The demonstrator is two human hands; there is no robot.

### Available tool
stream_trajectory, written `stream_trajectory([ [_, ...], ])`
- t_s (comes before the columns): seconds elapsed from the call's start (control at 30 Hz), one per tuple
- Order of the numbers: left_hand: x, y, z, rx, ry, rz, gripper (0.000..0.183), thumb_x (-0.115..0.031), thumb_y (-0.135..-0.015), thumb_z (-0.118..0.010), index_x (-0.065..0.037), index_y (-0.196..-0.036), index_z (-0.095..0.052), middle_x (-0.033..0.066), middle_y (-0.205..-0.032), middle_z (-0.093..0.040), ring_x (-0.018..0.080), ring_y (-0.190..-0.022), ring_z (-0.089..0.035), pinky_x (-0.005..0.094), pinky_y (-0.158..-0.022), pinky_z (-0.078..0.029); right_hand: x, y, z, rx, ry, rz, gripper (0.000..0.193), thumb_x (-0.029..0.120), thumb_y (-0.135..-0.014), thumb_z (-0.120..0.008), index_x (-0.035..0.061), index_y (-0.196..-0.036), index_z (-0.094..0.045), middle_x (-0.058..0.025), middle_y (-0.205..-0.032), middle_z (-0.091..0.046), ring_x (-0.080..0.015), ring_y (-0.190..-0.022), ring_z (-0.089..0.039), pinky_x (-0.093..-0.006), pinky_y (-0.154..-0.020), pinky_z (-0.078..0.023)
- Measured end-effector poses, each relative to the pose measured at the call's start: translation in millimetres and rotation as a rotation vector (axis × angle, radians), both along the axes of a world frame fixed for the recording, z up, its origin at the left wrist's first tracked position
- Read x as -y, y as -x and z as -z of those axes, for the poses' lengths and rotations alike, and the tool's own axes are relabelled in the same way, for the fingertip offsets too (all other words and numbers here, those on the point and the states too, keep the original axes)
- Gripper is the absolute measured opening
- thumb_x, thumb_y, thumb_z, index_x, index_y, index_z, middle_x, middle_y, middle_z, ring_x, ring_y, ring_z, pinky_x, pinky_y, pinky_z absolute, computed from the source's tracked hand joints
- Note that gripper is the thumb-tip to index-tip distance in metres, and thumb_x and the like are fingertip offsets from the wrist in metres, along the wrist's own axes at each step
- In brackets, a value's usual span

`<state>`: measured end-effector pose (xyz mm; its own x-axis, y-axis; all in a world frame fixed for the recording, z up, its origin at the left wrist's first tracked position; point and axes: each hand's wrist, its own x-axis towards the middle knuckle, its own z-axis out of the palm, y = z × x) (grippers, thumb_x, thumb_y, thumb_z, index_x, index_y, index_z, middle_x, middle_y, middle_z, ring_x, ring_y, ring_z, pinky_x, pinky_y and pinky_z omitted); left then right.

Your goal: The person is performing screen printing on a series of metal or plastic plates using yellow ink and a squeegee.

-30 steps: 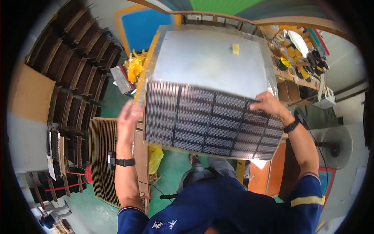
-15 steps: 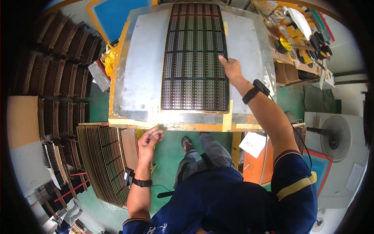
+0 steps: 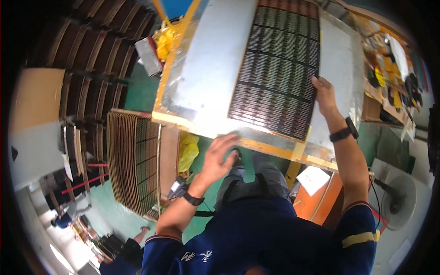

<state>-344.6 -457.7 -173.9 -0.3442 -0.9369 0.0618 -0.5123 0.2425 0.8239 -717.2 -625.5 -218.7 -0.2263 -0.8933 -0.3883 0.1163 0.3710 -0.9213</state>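
Observation:
A long dark circuit board panel [image 3: 277, 68], marked with rows of small repeated patterns, lies on the pale work table [image 3: 208, 59]. My right hand [image 3: 325, 95] is at the panel's right edge, its fingers closed there with the thumb along the rim; the fingers' undersides are hidden. My left hand [image 3: 217, 158] hovers at the table's taped front edge, below the panel's near left corner. Its fingers are stretched out and apart, slightly blurred, with nothing in them.
At my left stands a rack of upright stacked panels [image 3: 130, 160], with a yellow bag [image 3: 188, 151] beside it. Dark shelving [image 3: 82, 46] lines the far left. A cluttered side bench [image 3: 389, 87] and a fan [image 3: 398, 197] are to the right. Other people are at lower left.
My view has turned, so the table and panel appear farther right and tilted. My left hand has opened its fingers and moved right along the front edge; my right hand stays at the panel's edge.

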Motion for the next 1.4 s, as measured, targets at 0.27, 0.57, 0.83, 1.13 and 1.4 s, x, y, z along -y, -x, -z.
stream_trajectory([
  [0.27,-7.8,8.3,-1.3,0.388,0.165,-0.063,0.051,-0.014,-0.078,-0.07,-0.007,-0.127,-0.057,0.0143,-0.142,-0.044,0.0379,-0.113,-0.045,0.0471,-0.093,-0.041,-24.7,-17.7,-0.6,0.061,-0.028,-0.046,0.024,0.021,-0.096,-0.058,-0.002,-0.103,-0.061,-0.0024,-0.084,-0.064,-0.0081,-0.069,-0.057,-0.023,-0.06,-0.046],
  [0.57,-14.6,1.0,8.1,0.44,0.186,-0.063,0.052,-0.017,-0.08,-0.068,-0.007,-0.13,-0.055,0.0152,-0.14,-0.045,0.0381,-0.114,-0.046,0.0471,-0.085,-0.042,-34.3,-26.0,1.5,0.083,-0.027,-0.032,0.023,0.019,-0.097,-0.057,-0.0014,-0.108,-0.059,-0.0034,-0.092,-0.066,-0.0094,-0.075,-0.061,-0.0232,-0.067,-0.05],
  [0.83,-14.0,-3.6,10.1,0.447,0.18,-0.066,0.052,-0.016,-0.081,-0.068,-0.005,-0.13,-0.054,0.0155,-0.14,-0.046,0.0377,-0.115,-0.047,0.0464,-0.088,-0.041,-30.4,-23.1,-1.9,-0.1,-0.129,-0.115,0.018,0.025,-0.096,-0.059,0.0063,-0.095,-0.059,0.0023,-0.081,-0.062,-0.005,-0.065,-0.054,-0.0205,-0.056,-0.041],
  [1.13,-17.2,-2.3,14.6,0.452,0.19,-0.06,0.054,-0.016,-0.08,-0.068,-0.005,-0.13,-0.054,0.0152,-0.141,-0.045,0.0364,-0.117,-0.046,0.0457,-0.09,-0.041,-35.3,-24.1,5.2,0.014,-0.049,-0.086,0.02,0.025,-0.097,-0.059,0.0049,-0.099,-0.06,0.0014,-0.085,-0.063,-0.0063,-0.069,-0.056,-0.0217,-0.061,-0.045],
  [1.4,-16.9,-3.1,16.4,0.489,0.215,-0.055,0.055,-0.019,-0.078,-0.069,-0.005,-0.129,-0.053,0.0166,-0.141,-0.045,0.0361,-0.117,-0.046,0.0457,-0.091,-0.039,-29.2,-22.1,7.2,-0.236,-0.066,-0.104,0.034,0.029,-0.091,-0.067,0.001,-0.109,-0.061,0.0029,-0.074,-0.063,-0.0073,-0.06,-0.055,-0.0229,-0.053,-0.043],
])
